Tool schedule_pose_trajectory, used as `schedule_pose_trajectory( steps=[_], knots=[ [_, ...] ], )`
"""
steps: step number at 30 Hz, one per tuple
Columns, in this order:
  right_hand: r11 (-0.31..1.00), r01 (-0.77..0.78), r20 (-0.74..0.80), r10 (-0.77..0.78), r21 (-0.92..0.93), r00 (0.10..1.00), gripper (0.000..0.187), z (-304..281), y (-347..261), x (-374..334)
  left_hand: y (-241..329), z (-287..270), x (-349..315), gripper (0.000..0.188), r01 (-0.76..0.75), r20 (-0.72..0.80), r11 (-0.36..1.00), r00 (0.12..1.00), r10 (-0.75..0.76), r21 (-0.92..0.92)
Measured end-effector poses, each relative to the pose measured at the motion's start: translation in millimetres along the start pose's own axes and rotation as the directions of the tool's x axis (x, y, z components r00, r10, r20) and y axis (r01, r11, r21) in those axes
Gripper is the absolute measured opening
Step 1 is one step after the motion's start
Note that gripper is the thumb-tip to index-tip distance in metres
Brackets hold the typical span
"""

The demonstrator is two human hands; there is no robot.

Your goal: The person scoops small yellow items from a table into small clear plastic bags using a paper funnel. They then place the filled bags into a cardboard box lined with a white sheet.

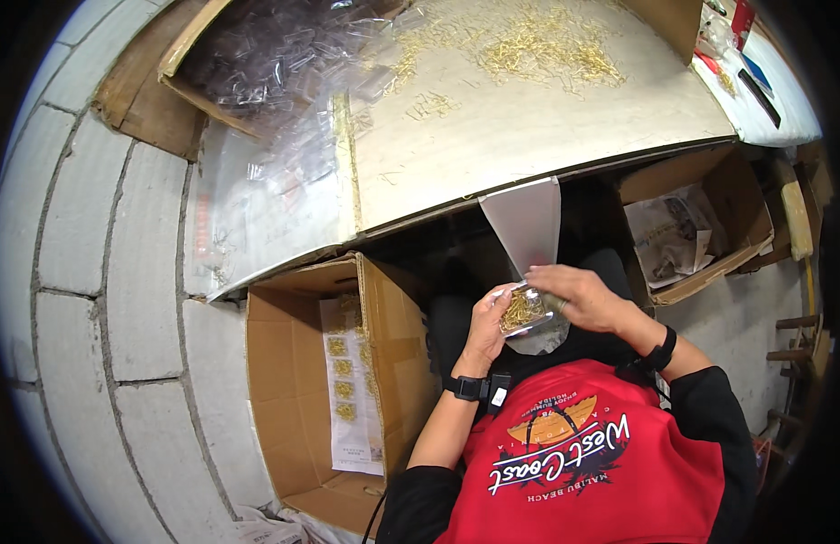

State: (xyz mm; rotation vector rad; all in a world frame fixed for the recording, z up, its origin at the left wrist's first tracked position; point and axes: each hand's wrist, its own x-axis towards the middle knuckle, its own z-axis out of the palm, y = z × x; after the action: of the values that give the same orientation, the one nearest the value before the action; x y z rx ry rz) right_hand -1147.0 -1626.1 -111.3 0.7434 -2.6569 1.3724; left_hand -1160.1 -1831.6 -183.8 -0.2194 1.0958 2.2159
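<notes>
In front of my lap my left hand (485,328) grips the left side of a small clear plastic box (523,310). Thin gold-coloured metal pieces fill the box; their exact kind is too small to make out. My right hand (578,296) reaches over the box's right side, fingers stretched out and touching its upper edge. A white chute-like strip (526,218) hangs from the table edge just beyond the box.
Loose gold pieces (551,50) lie scattered on the pale table (492,136). Clear plastic boxes (266,68) are heaped at its far left. A cardboard box (293,399) with filled packs stands at left, another carton (710,263) with paper at right.
</notes>
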Motion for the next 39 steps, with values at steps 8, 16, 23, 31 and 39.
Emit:
schedule_pose_trajectory(
  steps=[8, 16, 23, 31, 39],
  knots=[
    [0.945, 0.246, 0.189, -0.207, -0.217, 0.960, 0.042, 4.8, -14.1, 9.6, 35.6, 25.6, -19.7, 0.031, -0.118, 0.007, 0.992, 0.993, 0.119, -0.051],
    [0.929, 0.270, 0.122, -0.246, -0.254, 0.961, 0.049, 9.1, -38.7, 19.8, 38.4, 21.5, -28.8, 0.028, -0.206, -0.162, 0.975, 0.963, 0.217, 0.084],
    [0.877, 0.264, 0.200, -0.198, -0.401, 0.960, 0.046, 16.6, -47.5, 19.4, 40.3, 22.7, -40.6, 0.038, -0.312, -0.069, 0.947, 0.949, 0.308, -0.079],
    [0.997, 0.064, -0.251, -0.073, -0.043, 0.965, 0.038, -5.6, -37.2, 29.2, 47.1, 24.4, -51.9, 0.044, -0.290, -0.057, 0.957, 0.955, 0.290, 0.005],
    [0.924, -0.271, -0.076, 0.301, 0.270, 0.950, 0.037, 17.3, -37.1, 33.6, 44.8, 24.0, -47.8, 0.057, -0.295, 0.044, 0.951, 0.953, 0.300, -0.094]
  ],
)
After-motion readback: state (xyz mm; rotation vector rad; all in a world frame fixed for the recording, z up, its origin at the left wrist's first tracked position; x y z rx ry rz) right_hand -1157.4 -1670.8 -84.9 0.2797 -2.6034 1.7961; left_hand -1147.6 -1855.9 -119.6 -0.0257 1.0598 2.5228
